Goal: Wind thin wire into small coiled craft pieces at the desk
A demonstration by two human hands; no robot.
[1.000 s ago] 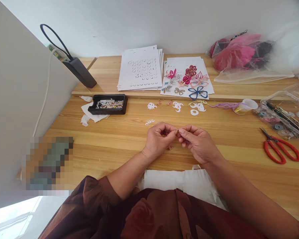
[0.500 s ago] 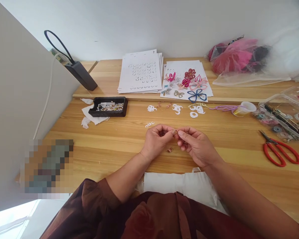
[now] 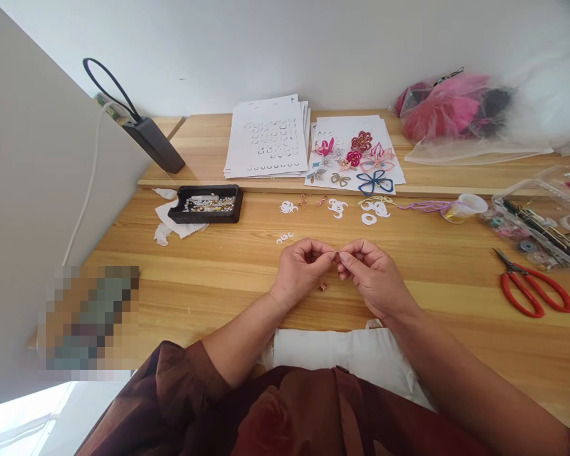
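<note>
Half a second earlier the tiny coppery piece (image 3: 335, 256) showed a little more; now the fingertips close over it and only a speck shows. The rest of the scene looks almost the same. The piece sits in the middle of the view, held up above the counter (image 3: 204, 282) between the left hand (image 3: 304, 271) and the right hand (image 3: 370, 277). Both hands are curled and pinching it, thumbs and forefingers meeting at their tips. It is too small and too covered to tell which way it points or how its long axis lies.

Just below the hands, a small copper bit (image 3: 323, 286) lies on the wood. Small white paper cutouts (image 3: 285, 237) lie farther ahead and to the left. Bare counter stretches on either side of the hands, towards the black tray of beads (image 3: 206, 204) on the left and the red-handled scissors (image 3: 534, 290) on the right. A white cushion (image 3: 342, 349) lies at the near edge, under the forearms. Along the far side, a raised wooden ledge (image 3: 209, 182) carries stacked paper sheets (image 3: 266, 136) and a sheet of quilled paper flowers (image 3: 356, 152).
</note>
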